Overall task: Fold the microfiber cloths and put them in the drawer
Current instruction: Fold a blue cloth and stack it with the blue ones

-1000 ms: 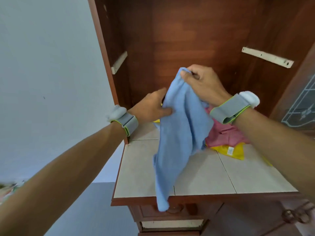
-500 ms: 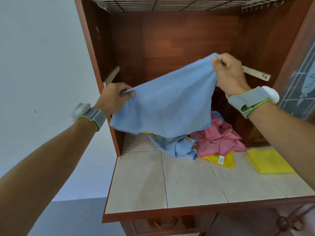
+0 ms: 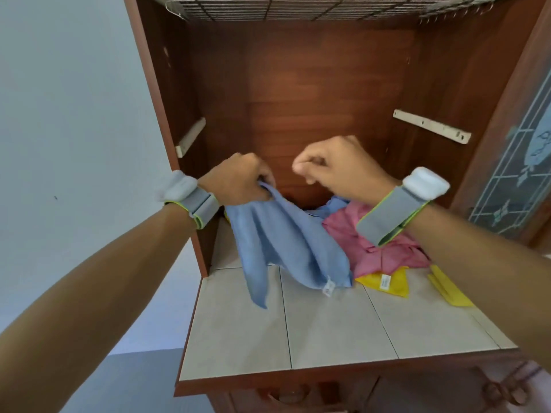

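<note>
head view: the left hand (image 3: pixel 238 181) has its grip closed round a bunched corner of a blue cloth (image 3: pixel 283 248), which hangs unfolded, its lower corners trailing onto the tiled worktop (image 3: pixel 328 332). the right hand (image 3: pixel 337 168) is curled into a fist near the left, and no cloth shows in its grip. behind lie a crumpled pink cloth (image 3: pixel 381 251), a second blue cloth (image 3: pixel 334 204) and a loose yellow cloth (image 3: pixel 387 284); only the flat yellow cloth (image 3: pixel 447 290) at the right looks folded. the drawer front (image 3: pixel 298 394) under the worktop edge is barely in view, and nothing shows inside it. by my reckoning the task is early: one cloth perhaps folded, four to fold, all to stow.
</note>
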Action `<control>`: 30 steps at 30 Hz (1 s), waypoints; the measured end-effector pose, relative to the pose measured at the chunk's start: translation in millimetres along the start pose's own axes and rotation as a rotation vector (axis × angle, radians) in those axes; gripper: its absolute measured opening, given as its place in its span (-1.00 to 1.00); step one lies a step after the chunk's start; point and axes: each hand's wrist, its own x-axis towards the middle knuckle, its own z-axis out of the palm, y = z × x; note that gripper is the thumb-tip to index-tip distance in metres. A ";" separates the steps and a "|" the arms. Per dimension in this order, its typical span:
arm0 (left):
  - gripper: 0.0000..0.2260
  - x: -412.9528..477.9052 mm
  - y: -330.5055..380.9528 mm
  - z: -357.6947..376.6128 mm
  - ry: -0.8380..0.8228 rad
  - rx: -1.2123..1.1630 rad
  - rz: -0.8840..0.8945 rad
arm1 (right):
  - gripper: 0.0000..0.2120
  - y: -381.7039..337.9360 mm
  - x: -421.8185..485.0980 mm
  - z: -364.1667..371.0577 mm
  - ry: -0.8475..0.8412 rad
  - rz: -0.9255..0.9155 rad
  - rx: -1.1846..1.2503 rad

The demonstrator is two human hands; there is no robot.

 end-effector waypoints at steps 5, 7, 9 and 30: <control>-0.90 -5.8 -0.3 18.9 0.069 -0.126 -0.063 | -0.47 5.7 -6.2 4.8 -0.156 0.128 0.139; -0.83 3.7 15.2 20.8 0.145 -0.163 -0.079 | -0.35 -2.4 -5.2 23.9 -0.238 0.072 0.084; -0.85 8.6 16.4 15.7 0.097 -0.250 -0.086 | -0.56 -0.4 -4.0 35.3 -0.193 0.019 0.036; -0.95 -2.7 -45.5 79.3 0.212 -0.527 -0.262 | -0.89 49.3 7.4 27.3 0.181 0.212 0.161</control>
